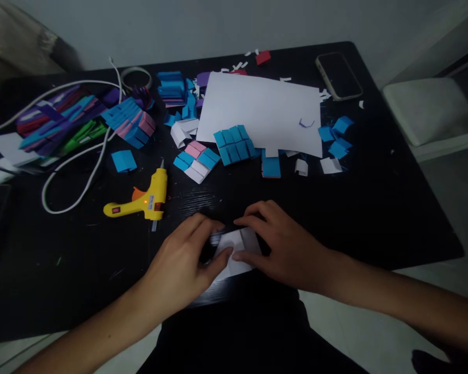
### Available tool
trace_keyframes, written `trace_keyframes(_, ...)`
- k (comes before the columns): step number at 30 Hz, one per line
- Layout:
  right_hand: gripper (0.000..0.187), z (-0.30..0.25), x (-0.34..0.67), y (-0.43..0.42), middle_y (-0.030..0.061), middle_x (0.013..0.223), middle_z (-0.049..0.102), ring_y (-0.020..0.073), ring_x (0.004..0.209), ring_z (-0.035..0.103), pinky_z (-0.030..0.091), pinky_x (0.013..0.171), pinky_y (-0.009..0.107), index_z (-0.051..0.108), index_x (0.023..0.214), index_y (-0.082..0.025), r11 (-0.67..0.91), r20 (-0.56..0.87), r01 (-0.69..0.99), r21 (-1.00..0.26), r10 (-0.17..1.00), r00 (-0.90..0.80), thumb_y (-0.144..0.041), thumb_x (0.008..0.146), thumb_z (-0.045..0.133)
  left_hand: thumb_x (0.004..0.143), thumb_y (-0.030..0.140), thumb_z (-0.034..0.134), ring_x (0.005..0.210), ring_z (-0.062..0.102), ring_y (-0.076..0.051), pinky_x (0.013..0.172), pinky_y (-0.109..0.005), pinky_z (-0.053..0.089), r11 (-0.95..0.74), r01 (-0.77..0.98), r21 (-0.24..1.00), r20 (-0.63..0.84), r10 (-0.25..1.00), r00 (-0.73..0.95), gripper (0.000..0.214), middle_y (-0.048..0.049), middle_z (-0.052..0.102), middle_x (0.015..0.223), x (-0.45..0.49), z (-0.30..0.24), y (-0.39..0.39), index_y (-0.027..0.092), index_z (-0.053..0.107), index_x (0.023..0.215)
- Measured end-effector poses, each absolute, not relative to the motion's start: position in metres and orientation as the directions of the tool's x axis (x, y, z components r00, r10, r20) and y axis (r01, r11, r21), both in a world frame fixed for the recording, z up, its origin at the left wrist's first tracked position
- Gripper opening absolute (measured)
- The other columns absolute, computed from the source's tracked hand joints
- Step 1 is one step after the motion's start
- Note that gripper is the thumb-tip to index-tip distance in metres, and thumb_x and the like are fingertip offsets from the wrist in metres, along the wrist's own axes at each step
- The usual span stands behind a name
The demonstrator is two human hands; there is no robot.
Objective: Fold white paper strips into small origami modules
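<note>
A small white folded paper (237,244) with creases lies at the near edge of the black table. My left hand (191,249) is at its left side, thumb pressed on its surface and fingers curled along the far side. From the right, my right hand (281,239) grips the same paper, its thumb on top and its fingers bent around the far corner. The two thumb tips almost meet in the middle. Beyond my hands lie a block of blue folded paper (234,144) and a blue, pink and white paper square (197,161).
On the left, a yellow glue gun (156,195) with a small glowing light lies near a looped white cable (95,174). A large white sheet (263,109) covers the back middle. Colourful paper strips (62,119) pile up far left, and a phone (339,76) rests far right.
</note>
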State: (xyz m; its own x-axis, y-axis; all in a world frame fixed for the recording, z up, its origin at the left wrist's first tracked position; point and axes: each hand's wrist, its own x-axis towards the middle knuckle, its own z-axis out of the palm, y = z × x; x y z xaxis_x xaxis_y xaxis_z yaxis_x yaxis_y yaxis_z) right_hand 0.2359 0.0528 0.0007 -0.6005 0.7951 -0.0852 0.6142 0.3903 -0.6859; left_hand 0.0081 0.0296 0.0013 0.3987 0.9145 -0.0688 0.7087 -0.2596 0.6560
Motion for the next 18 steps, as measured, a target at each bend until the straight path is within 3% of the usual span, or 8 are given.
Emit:
trace_keyframes(4, 0.031, 0.0, 0.231, 0.048, 0.0149, 0.119, 0.059, 0.0296, 0.109, 0.053, 0.051, 0.094, 0.048, 0.067, 0.111, -0.01, 0.415, -0.123, 0.654, -0.632, 0.78, -0.614, -0.028, 0.087, 0.078, 0.094, 0.033, 0.064, 0.097, 0.064, -0.025, 0.083, -0.043, 0.057, -0.333, 0.741, 0.583, -0.001, 0.912, 0.41, 0.026, -0.009, 0.064, 0.105, 0.011, -0.003, 0.024, 0.017, 0.061, 0.115)
trace_keyframes(9, 0.019, 0.004, 0.228, 0.047, 0.007, 0.105, 0.063, 0.0238, 0.099, 0.057, 0.05, 0.088, 0.042, 0.062, 0.099, -0.016, 0.27, -0.203, 0.646, -0.714, 0.803, -0.561, -0.023, 0.089, 0.076, 0.095, 0.034, 0.064, 0.093, 0.06, -0.027, 0.082, -0.047, 0.053, -0.385, 0.768, 0.512, 0.054, 0.907, 0.418, 0.027, -0.0102, 0.066, 0.104, 0.014, -0.006, 0.017, 0.015, 0.061, 0.114)
trace_keyframes(14, 0.015, 0.014, 0.227, 0.049, -0.0013, 0.094, 0.069, 0.0159, 0.086, 0.065, 0.05, 0.076, 0.032, 0.061, 0.099, -0.021, 0.008, -0.295, 0.506, -0.863, 0.805, -0.514, -0.018, 0.09, 0.072, 0.099, 0.031, 0.059, 0.094, 0.063, -0.023, 0.083, -0.04, 0.053, -0.3, 0.674, 0.675, 0.001, 0.914, 0.407, 0.021, -0.0077, 0.069, 0.101, 0.013, 0.002, 0.02, 0.018, 0.065, 0.114)
trace_keyframes(18, 0.021, 0.021, 0.224, 0.057, -0.0023, 0.096, 0.071, 0.0142, 0.088, 0.069, 0.054, 0.078, 0.029, 0.06, 0.104, -0.023, -0.014, -0.158, 0.298, -0.955, 0.871, -0.465, -0.017, 0.089, 0.073, 0.1, 0.033, 0.06, 0.075, 0.065, -0.015, 0.065, -0.027, 0.051, -0.125, 0.554, 0.823, -0.091, 0.934, 0.346, 0.016, -0.0013, 0.07, 0.085, 0.009, 0.017, 0.033, 0.021, 0.07, 0.099)
